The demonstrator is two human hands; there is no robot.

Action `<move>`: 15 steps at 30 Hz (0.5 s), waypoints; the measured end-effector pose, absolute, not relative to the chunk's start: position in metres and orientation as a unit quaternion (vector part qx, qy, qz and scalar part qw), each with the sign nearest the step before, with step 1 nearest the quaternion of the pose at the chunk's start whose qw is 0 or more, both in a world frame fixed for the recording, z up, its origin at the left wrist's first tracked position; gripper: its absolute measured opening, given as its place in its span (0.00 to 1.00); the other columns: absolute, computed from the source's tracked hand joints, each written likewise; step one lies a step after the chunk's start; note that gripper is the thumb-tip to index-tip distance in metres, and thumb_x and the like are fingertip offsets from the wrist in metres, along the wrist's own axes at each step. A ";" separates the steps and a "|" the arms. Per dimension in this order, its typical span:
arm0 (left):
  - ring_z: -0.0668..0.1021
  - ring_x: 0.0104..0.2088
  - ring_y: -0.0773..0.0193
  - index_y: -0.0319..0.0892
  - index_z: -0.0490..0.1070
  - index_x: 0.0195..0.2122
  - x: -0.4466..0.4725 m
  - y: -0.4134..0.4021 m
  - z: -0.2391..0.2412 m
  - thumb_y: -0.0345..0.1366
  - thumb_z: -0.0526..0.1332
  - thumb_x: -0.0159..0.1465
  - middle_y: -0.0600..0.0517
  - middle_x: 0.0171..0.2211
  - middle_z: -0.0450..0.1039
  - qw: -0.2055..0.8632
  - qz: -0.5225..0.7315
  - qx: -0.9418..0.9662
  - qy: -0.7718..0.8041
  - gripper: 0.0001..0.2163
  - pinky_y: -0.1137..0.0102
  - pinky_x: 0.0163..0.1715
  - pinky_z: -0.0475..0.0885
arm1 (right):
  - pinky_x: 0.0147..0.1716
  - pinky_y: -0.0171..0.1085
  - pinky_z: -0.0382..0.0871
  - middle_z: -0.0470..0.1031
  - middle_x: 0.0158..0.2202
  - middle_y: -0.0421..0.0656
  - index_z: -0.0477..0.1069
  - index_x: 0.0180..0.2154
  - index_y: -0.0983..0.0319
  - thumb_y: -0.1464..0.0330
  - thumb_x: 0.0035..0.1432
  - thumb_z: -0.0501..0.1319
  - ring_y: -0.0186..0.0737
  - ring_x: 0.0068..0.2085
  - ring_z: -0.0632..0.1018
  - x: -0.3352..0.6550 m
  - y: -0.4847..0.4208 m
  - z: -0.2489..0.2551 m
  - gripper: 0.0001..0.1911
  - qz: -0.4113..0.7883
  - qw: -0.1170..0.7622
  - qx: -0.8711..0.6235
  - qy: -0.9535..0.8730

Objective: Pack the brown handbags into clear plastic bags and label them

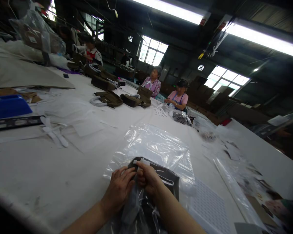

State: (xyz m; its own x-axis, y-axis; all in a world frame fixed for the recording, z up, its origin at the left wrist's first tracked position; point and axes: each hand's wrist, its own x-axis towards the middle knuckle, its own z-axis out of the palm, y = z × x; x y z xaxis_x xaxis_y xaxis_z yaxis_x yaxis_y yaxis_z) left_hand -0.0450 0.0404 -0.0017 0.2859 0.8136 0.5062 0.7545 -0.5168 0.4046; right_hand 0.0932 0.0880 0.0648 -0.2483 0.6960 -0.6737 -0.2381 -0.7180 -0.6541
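A wide white counter spreads under and beyond both hands. Just ahead of them lies a clear plastic bag, flat and glossy. Under the hands sits a dark folded item, partly inside crinkled clear film. The left hand is curled narrow, fingers pinching the film at the item's near edge. The right hand, touching the left, pinches closed beside a small white tag on the item's top edge.

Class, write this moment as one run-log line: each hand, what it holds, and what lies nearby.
left hand: grips dark pouch | right hand: pinches its white tag | clear plastic bag: under pouch | white table: beneath
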 end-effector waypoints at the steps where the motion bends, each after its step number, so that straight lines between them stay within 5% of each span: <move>1: 0.66 0.54 0.55 0.44 0.66 0.51 -0.047 0.045 -0.002 0.35 0.51 0.65 0.50 0.53 0.68 0.041 0.351 0.794 0.494 0.14 0.57 0.52 0.63 | 0.10 0.25 0.39 0.54 0.11 0.31 0.60 0.19 0.63 0.62 0.59 0.54 0.23 0.11 0.51 0.093 0.089 0.064 0.18 0.754 0.311 -0.535 -0.219; 4: 0.62 0.58 0.54 0.43 0.62 0.55 -0.049 0.059 -0.003 0.33 0.51 0.65 0.49 0.55 0.66 0.046 0.342 0.793 0.502 0.17 0.56 0.53 0.60 | 0.10 0.25 0.40 0.58 0.13 0.30 0.65 0.28 0.62 0.60 0.53 0.60 0.24 0.11 0.53 0.093 0.091 0.063 0.12 0.742 0.328 -0.532 -0.242; 9: 0.60 0.60 0.53 0.47 0.58 0.58 -0.047 0.071 -0.010 0.32 0.51 0.65 0.51 0.56 0.65 0.063 0.293 0.822 0.485 0.20 0.53 0.54 0.59 | 0.12 0.26 0.43 0.63 0.15 0.32 0.66 0.40 0.62 0.56 0.46 0.63 0.25 0.12 0.56 0.088 0.083 0.057 0.21 0.695 0.348 -0.525 -0.346; 12: 0.59 0.61 0.51 0.55 0.60 0.57 -0.045 0.075 -0.016 0.32 0.51 0.64 0.54 0.58 0.62 0.054 0.268 0.846 0.457 0.20 0.49 0.54 0.57 | 0.16 0.27 0.53 0.65 0.16 0.31 0.56 0.55 0.64 0.59 0.47 0.63 0.29 0.16 0.63 0.083 0.077 0.049 0.35 0.607 0.379 -0.553 -0.427; 15: 0.58 0.61 0.51 0.55 0.60 0.57 -0.041 0.080 -0.017 0.31 0.51 0.63 0.54 0.59 0.61 0.068 0.265 0.855 0.442 0.21 0.49 0.56 0.56 | 0.19 0.29 0.56 0.65 0.16 0.31 0.49 0.59 0.66 0.62 0.46 0.64 0.32 0.19 0.67 0.083 0.078 0.044 0.42 0.572 0.362 -0.558 -0.479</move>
State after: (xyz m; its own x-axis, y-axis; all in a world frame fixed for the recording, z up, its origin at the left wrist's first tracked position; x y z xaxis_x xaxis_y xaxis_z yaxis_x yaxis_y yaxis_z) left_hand -0.0410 0.0798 -0.0169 0.4701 0.7906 0.3924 0.7189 -0.6009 0.3495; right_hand 0.0828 0.0784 0.0444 -0.1146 0.9495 -0.2922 0.1207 -0.2787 -0.9528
